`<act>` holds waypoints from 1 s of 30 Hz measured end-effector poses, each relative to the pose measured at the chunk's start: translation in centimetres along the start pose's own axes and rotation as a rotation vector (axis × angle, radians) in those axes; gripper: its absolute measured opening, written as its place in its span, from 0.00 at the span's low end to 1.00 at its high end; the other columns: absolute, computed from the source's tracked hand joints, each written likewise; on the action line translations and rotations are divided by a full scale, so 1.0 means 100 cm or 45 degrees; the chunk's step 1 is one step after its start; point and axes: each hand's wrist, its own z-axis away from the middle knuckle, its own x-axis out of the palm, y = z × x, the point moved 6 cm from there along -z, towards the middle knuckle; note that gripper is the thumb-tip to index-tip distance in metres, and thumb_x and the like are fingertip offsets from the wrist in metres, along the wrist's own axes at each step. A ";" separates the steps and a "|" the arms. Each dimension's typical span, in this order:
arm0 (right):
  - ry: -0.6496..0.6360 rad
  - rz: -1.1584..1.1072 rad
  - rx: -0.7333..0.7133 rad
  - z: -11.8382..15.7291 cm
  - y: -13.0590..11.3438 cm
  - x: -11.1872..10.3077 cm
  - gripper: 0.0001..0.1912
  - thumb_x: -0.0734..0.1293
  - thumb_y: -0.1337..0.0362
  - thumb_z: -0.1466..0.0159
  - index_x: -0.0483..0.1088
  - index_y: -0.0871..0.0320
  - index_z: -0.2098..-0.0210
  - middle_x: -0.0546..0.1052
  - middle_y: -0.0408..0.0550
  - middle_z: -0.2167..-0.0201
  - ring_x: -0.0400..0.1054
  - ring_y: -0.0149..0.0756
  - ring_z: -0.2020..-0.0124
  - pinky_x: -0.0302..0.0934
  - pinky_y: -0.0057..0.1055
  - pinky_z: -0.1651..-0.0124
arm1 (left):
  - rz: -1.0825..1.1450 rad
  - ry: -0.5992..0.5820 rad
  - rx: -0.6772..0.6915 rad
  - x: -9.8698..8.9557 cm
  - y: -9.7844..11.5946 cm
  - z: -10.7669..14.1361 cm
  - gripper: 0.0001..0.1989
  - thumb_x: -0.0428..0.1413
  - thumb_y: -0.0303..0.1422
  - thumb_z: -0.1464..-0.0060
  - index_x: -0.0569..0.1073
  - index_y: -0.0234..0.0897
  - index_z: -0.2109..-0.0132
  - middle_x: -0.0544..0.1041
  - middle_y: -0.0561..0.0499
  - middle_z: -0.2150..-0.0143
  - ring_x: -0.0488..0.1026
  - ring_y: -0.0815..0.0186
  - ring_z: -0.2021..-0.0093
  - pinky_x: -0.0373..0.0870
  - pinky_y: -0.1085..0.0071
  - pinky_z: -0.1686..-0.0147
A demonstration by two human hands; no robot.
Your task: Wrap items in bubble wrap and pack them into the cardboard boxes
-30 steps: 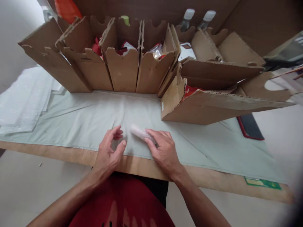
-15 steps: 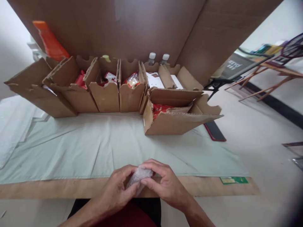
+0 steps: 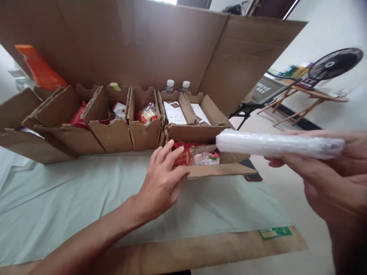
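In my right hand [image 3: 329, 172] is a long white bubble-wrapped bundle [image 3: 275, 143], gripped near its right end. It is level, its left end above the right side of the front cardboard box [image 3: 200, 133]. My left hand [image 3: 162, 177] is at that box's left front corner, with the thumb on the front flap and the fingers over the left wall. Inside the box lie a red packet [image 3: 183, 151] and a white and pink packet [image 3: 205, 158]. The front flap leans outward.
Several cardboard bins stand in a row behind, holding packets and white boxes [image 3: 174, 112]. Beyond them are an orange bottle [image 3: 43, 70], two white-capped bottles and a tall cardboard panel [image 3: 129, 46]. A green cloth [image 3: 114, 194] covers the table. At right are a fan [image 3: 334, 65] and a folding chair.
Both hands were together on the wrapped bundle at the table's front edge. The right hand has carried it up and right; the left has let go and moved forward to the front box.
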 end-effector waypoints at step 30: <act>-0.593 0.452 -0.196 -0.018 0.030 0.073 0.16 0.70 0.55 0.33 0.79 0.50 0.48 0.82 0.46 0.48 0.75 0.47 0.47 0.66 0.44 0.41 | 0.104 0.217 -0.250 0.004 -0.022 0.047 0.40 0.59 0.26 0.39 0.52 0.46 0.25 0.40 0.40 0.20 0.42 0.46 0.21 0.52 0.41 0.29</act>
